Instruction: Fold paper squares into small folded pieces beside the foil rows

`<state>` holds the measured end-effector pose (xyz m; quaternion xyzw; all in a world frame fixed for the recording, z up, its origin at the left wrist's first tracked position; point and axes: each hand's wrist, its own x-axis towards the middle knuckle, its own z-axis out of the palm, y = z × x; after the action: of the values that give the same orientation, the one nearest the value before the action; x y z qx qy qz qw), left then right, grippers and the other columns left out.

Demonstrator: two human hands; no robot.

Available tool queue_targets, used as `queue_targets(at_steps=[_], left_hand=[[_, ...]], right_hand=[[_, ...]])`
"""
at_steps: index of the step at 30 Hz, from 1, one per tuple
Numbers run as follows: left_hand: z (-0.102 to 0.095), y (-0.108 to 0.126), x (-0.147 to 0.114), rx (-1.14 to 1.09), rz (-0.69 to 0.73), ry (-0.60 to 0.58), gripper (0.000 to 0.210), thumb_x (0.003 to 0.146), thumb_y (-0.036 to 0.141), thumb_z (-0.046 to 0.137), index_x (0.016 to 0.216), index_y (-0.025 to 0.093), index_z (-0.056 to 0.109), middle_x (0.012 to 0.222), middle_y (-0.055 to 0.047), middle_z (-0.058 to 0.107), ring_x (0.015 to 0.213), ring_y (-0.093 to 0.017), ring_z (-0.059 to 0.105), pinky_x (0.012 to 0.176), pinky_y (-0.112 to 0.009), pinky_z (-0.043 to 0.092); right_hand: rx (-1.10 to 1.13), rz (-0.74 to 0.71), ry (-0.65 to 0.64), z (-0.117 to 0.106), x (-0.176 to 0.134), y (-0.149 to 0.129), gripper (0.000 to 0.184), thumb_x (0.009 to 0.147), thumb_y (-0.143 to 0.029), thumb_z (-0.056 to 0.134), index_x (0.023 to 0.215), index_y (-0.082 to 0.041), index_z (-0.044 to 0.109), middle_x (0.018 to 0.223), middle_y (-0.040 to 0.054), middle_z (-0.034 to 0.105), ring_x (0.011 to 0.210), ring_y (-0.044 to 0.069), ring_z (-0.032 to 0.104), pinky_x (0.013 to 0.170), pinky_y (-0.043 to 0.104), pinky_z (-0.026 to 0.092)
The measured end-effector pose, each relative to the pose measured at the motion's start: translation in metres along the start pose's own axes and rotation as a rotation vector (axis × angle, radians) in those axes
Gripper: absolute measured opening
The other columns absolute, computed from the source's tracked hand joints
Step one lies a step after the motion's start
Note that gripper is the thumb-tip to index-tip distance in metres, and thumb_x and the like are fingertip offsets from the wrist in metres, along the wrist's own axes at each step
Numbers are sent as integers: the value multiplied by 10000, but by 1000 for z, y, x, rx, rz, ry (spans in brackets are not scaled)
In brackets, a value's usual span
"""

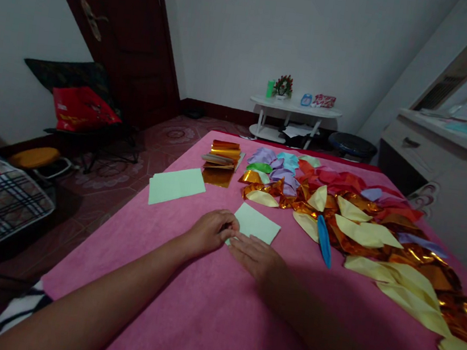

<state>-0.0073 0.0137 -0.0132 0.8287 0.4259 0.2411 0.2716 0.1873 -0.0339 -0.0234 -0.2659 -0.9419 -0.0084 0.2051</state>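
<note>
A pale green sheet of paper (258, 223) lies on the pink cloth in front of me. My left hand (214, 228) has its fingers curled together in a pinch at the paper's left corner. Stretched flat, the fingers of my right hand (257, 258) press on the near edge of the same sheet, close to the left fingertips. The corner under the fingers is hidden. Further left rests a stack of pale green paper (177, 186). Beyond it stand folded gold foil sheets (221, 162).
Folded paper pieces cover the table's right side: yellow ones (366, 232), shiny gold ones, purple ones (287, 179), red ones (336, 180) and a blue one (324, 241). A white side table (296, 107) stands by the wall. A cabinet (453, 169) is at right, a chair with a red bag (82, 110) at left.
</note>
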Motion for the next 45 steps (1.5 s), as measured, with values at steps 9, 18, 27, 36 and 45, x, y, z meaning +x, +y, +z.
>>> queue_targets(at_steps=[9, 18, 27, 36, 45], left_hand=[[-1, 9, -4, 143, 58, 12, 112, 835, 140, 512, 810, 170, 617, 807, -24, 617, 789, -154, 549, 707, -256, 397], [6, 39, -26, 334, 284, -68, 380, 840, 525, 528, 1003, 202, 646, 891, -58, 611, 831, -191, 534, 713, -301, 388], [8, 44, -27, 518, 373, -88, 302, 957, 257, 360, 926, 195, 654, 826, -55, 612, 766, -160, 527, 647, -272, 391], [-9, 19, -25, 431, 122, 43, 259, 913, 269, 453, 924, 188, 698, 1040, -69, 683, 955, -200, 588, 815, -319, 475], [1, 38, -25, 551, 176, 133, 220, 901, 255, 471, 841, 190, 673, 986, -82, 655, 932, -222, 533, 802, -358, 406]], right_hand=[[119, 108, 31, -35, -45, -22, 430, 805, -19, 391, 1126, -155, 643, 1128, 111, 688, 1083, 195, 624, 924, 382, 520], [190, 263, 199, -33, -51, -27, 400, 774, -17, 419, 1050, -205, 639, 1017, 75, 717, 933, 178, 670, 826, 332, 557], [144, 317, 203, -32, -49, -27, 438, 822, -52, 443, 1218, -193, 565, 1153, 115, 645, 1069, 209, 603, 907, 387, 525], [103, 289, 150, -31, -46, -29, 340, 841, -82, 460, 1106, -177, 650, 1123, 104, 682, 1048, 205, 628, 917, 377, 531], [114, 291, 170, -32, -43, -29, 343, 827, -73, 459, 1079, -185, 662, 1093, 102, 689, 1021, 204, 635, 906, 376, 535]])
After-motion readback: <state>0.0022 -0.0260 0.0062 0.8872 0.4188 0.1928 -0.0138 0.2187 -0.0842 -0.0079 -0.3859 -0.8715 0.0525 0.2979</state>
